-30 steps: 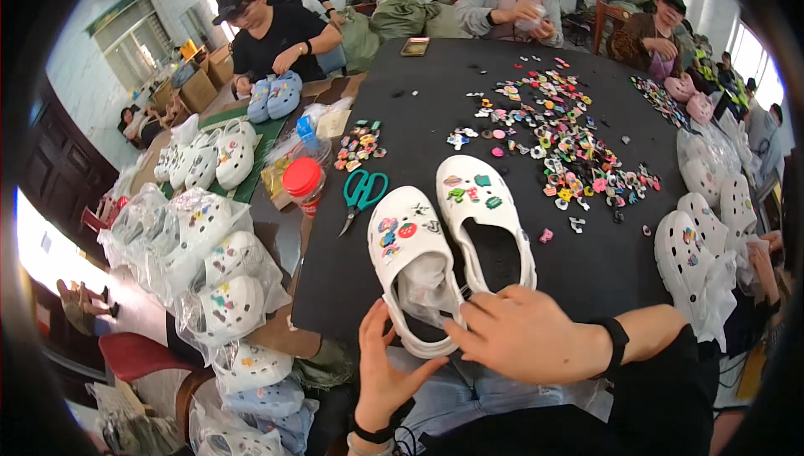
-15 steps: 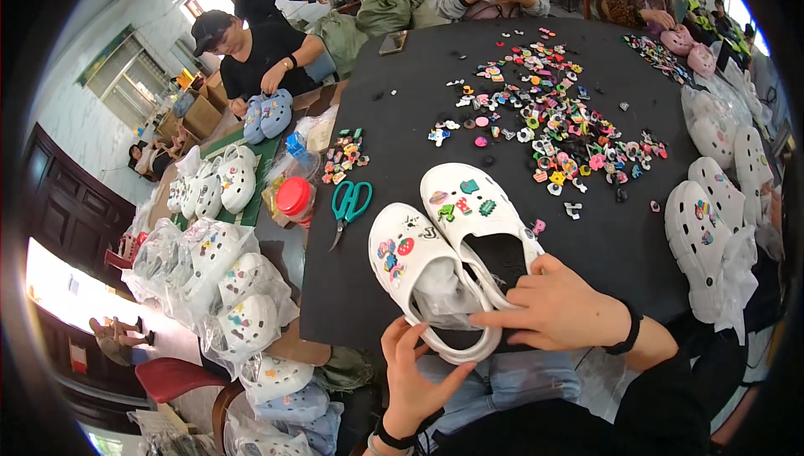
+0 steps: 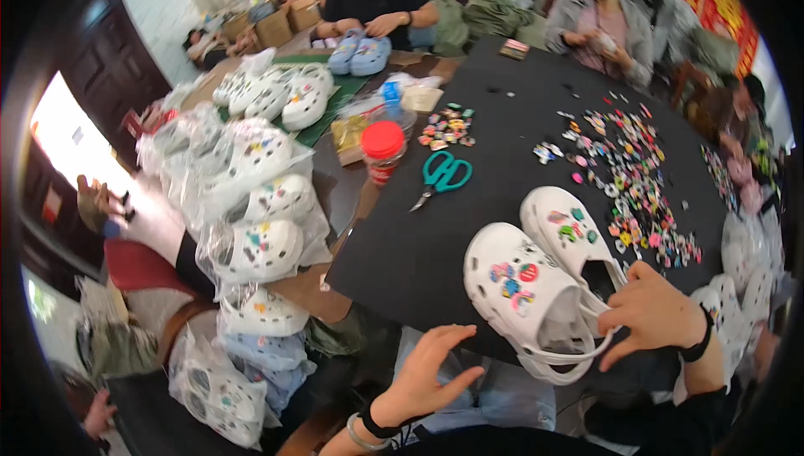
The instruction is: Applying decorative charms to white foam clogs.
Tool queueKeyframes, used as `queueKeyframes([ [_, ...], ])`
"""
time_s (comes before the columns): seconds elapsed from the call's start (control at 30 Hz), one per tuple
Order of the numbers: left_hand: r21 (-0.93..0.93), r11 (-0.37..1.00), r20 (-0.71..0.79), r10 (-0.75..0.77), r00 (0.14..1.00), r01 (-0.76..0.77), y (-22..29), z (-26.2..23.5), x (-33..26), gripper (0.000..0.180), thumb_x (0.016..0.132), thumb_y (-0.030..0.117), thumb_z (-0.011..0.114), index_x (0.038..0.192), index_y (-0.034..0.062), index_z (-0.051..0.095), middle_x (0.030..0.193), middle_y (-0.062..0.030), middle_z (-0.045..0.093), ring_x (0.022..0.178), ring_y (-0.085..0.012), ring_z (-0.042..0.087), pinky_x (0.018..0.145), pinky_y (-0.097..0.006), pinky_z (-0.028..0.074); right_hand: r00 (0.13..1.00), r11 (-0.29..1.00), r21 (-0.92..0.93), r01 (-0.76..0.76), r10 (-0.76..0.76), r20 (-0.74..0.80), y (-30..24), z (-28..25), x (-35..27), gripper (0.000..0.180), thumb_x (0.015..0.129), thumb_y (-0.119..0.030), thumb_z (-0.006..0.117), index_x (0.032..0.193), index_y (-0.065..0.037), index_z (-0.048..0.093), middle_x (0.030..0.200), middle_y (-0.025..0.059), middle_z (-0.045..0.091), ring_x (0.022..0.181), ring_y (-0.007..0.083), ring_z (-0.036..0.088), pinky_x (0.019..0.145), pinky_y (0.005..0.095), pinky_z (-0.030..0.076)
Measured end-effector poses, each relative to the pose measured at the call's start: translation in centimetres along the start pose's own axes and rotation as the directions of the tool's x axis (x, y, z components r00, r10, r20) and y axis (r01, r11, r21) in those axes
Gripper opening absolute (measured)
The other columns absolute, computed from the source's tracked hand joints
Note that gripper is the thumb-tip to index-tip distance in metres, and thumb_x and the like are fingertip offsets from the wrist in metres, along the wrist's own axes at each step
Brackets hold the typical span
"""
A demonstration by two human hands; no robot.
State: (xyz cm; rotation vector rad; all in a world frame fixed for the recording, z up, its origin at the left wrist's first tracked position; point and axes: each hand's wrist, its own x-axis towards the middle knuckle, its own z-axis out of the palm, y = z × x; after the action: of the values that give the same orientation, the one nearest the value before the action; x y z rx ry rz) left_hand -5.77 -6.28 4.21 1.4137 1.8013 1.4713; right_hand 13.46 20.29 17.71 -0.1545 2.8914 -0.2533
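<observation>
Two white clogs with colourful charms on their toes lie side by side at the table's near edge, toes pointing away. Clear plastic shows inside the left one. My right hand has its fingers and thumb round the heel end of the pair, at the straps. Just left of the heels, my left hand is off the clogs, its thumb and fingers spread with nothing in them. Dark bands circle both wrists.
Loose charms cover the table's right side. A smaller charm pile, teal-handled scissors and a red-lidded jar lie left. Bagged white clogs are stacked at left. Co-workers sit across; one handles blue clogs.
The view has swung to the left, so the table appears further right. My left hand has let go of the left clog's heel and moved away; my right hand has shifted to the heel straps.
</observation>
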Motion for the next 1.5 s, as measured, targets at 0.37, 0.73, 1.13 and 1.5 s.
queueKeyframes([
  [0.37,0.422,0.883,-0.628,0.12,0.769,0.207,-11.0,-11.2,-4.8,0.022,0.078,0.0,0.065,0.101,0.0025,0.066,0.104,-0.0134,0.062,0.1,-0.0338,0.057,0.087,-0.041,0.045,0.998,0.901,-0.43,0.054,-0.038,0.047,1.1,-9.1,4.7,0.035,0.062,-0.037,0.077,0.051,-0.011,0.056,0.054,0.0001,0.052,0.057,0.0202,0.051,0.082,0.0402,0.038],
  [0.73,0.672,0.646,-0.423,-0.065,0.904,0.361,-18.0,-11.3,-3.0,0.05,0.081,0.017,0.067,0.13,0.0181,0.058,0.144,-0.0155,0.04,0.132,-0.0356,0.036,0.112,-0.054,0.021,0.986,0.761,-0.633,0.14,-0.167,0.016,1.0,-10.9,7.3,0.019,0.054,-0.014,0.066,0.059,-0.01,0.048,0.076,0.0013,0.057,0.081,0.0195,0.059,0.095,0.0451,0.043],
  [1.13,0.48,0.762,-0.61,-0.066,0.79,0.434,-15.6,-11.6,-5.4,0.047,0.077,0.013,0.071,0.122,0.0066,0.06,0.136,-0.0163,0.047,0.124,-0.0364,0.041,0.104,-0.046,0.029,0.946,0.69,-0.647,0.324,-0.249,0.208,6.0,-6.2,16.5,0.008,0.061,-0.013,0.06,0.062,-0.007,0.054,0.089,0.0043,0.062,0.101,0.0211,0.059,0.1,0.0417,0.045],
  [1.5,0.242,0.97,-0.481,0.107,0.87,0.015,-10.8,-9.0,-2.8,0.049,0.07,0.011,0.078,0.116,0.0041,0.061,0.126,-0.0166,0.054,0.113,-0.0345,0.05,0.096,-0.044,0.039,0.95,0.749,-0.613,-0.253,0.072,-0.304,3.4,-4.0,12.4,0.024,0.067,-0.002,0.071,0.09,-0.005,0.063,0.13,0.0106,0.054,0.124,0.033,0.047,0.1,0.0458,0.042],
])
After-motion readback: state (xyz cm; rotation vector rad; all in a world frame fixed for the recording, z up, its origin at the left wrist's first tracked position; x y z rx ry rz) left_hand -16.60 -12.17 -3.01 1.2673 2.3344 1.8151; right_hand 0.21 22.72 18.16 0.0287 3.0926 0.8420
